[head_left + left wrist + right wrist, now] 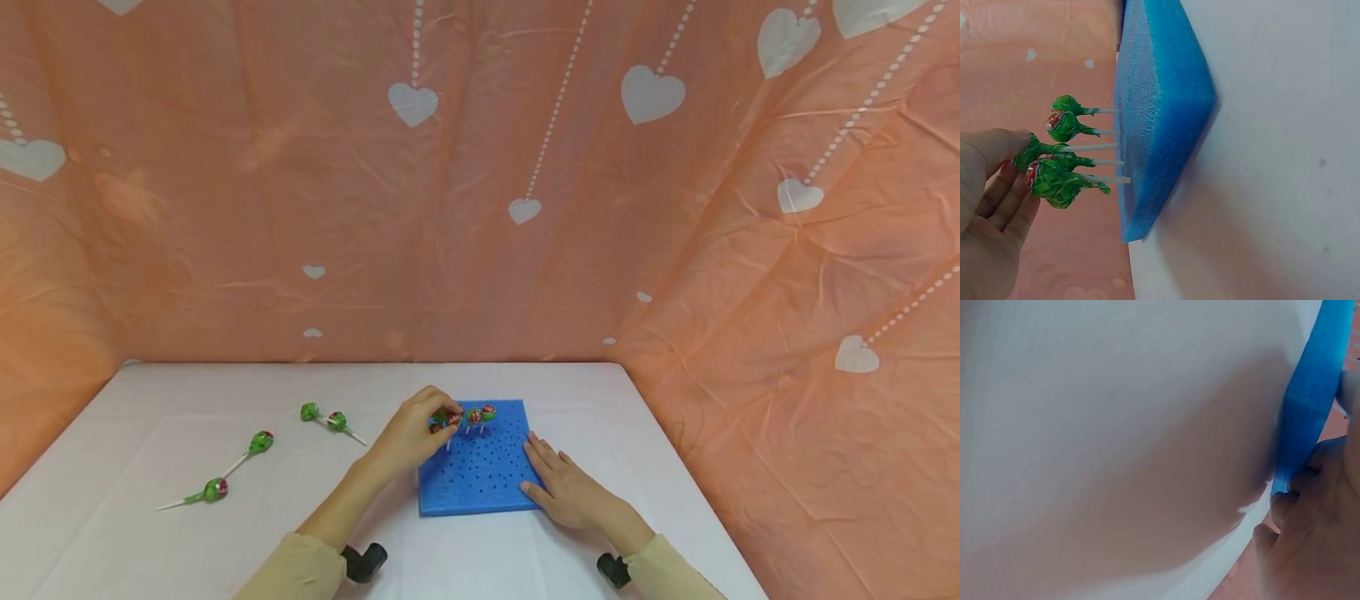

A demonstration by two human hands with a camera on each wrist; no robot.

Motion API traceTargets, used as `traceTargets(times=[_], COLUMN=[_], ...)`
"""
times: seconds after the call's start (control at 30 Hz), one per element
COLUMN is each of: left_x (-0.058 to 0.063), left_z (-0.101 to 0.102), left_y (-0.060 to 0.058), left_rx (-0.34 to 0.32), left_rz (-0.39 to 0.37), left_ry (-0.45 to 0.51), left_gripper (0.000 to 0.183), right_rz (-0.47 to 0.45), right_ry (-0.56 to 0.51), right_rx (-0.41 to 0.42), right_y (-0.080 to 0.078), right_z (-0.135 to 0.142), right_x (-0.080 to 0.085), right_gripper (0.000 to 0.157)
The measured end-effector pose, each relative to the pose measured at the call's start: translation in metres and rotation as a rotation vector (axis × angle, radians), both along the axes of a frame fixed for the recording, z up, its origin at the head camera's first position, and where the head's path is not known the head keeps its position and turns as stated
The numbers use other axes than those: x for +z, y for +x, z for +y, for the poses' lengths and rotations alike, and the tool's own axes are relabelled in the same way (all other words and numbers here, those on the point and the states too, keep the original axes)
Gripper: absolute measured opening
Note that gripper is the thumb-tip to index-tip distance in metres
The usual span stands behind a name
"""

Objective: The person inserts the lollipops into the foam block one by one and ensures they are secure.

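A blue foam block (480, 483) dotted with small holes lies flat on the table. Several lollipops in green and red wrappers stand in its far part, two of them, a front lollipop (474, 417) and a rear lollipop (488, 412), to the right of my left hand (408, 429). In the left wrist view, thumb and fingers pinch the wrapped head of one lollipop (1034, 152), whose white stick points into the foam beside the others. My right hand (570, 492) lies with straight fingers along the block's right edge, fingertips on it.
Loose lollipops lie on the white-covered table (150, 567) to the left: a far pair with one lollipop (337, 422) crossing another (309, 412), and a nearer pair, an upper lollipop (262, 442) and a lower lollipop (215, 489). An orange curtain (465, 292) with white hearts hangs behind.
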State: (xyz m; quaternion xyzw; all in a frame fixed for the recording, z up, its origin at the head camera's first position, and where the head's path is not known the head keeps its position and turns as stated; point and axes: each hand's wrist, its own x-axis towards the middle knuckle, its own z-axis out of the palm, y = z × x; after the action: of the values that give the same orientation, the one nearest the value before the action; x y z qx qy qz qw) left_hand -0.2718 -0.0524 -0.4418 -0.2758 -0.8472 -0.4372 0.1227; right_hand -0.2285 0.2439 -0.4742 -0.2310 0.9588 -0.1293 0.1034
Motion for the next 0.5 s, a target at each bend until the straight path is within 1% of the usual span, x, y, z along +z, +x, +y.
traceTargets(times=[0.23, 0.5], left_x=[-0.0033, -0.0044], left_z=[0.0, -0.0001], left_y=[-0.0016, -0.002], left_rx=[0.005, 0.007], left_rz=[0.012, -0.001], left_ry=[-0.001, 0.008], left_gripper=[0.025, 0.024], right_rz=[-0.008, -0.013], right_ry=[-0.001, -0.006], right_rx=[-0.007, -0.004], right_y=[0.0001, 0.0001], right_z=[-0.001, -0.0017], right_x=[0.0014, 0.0024], right_gripper=[0.074, 0.074])
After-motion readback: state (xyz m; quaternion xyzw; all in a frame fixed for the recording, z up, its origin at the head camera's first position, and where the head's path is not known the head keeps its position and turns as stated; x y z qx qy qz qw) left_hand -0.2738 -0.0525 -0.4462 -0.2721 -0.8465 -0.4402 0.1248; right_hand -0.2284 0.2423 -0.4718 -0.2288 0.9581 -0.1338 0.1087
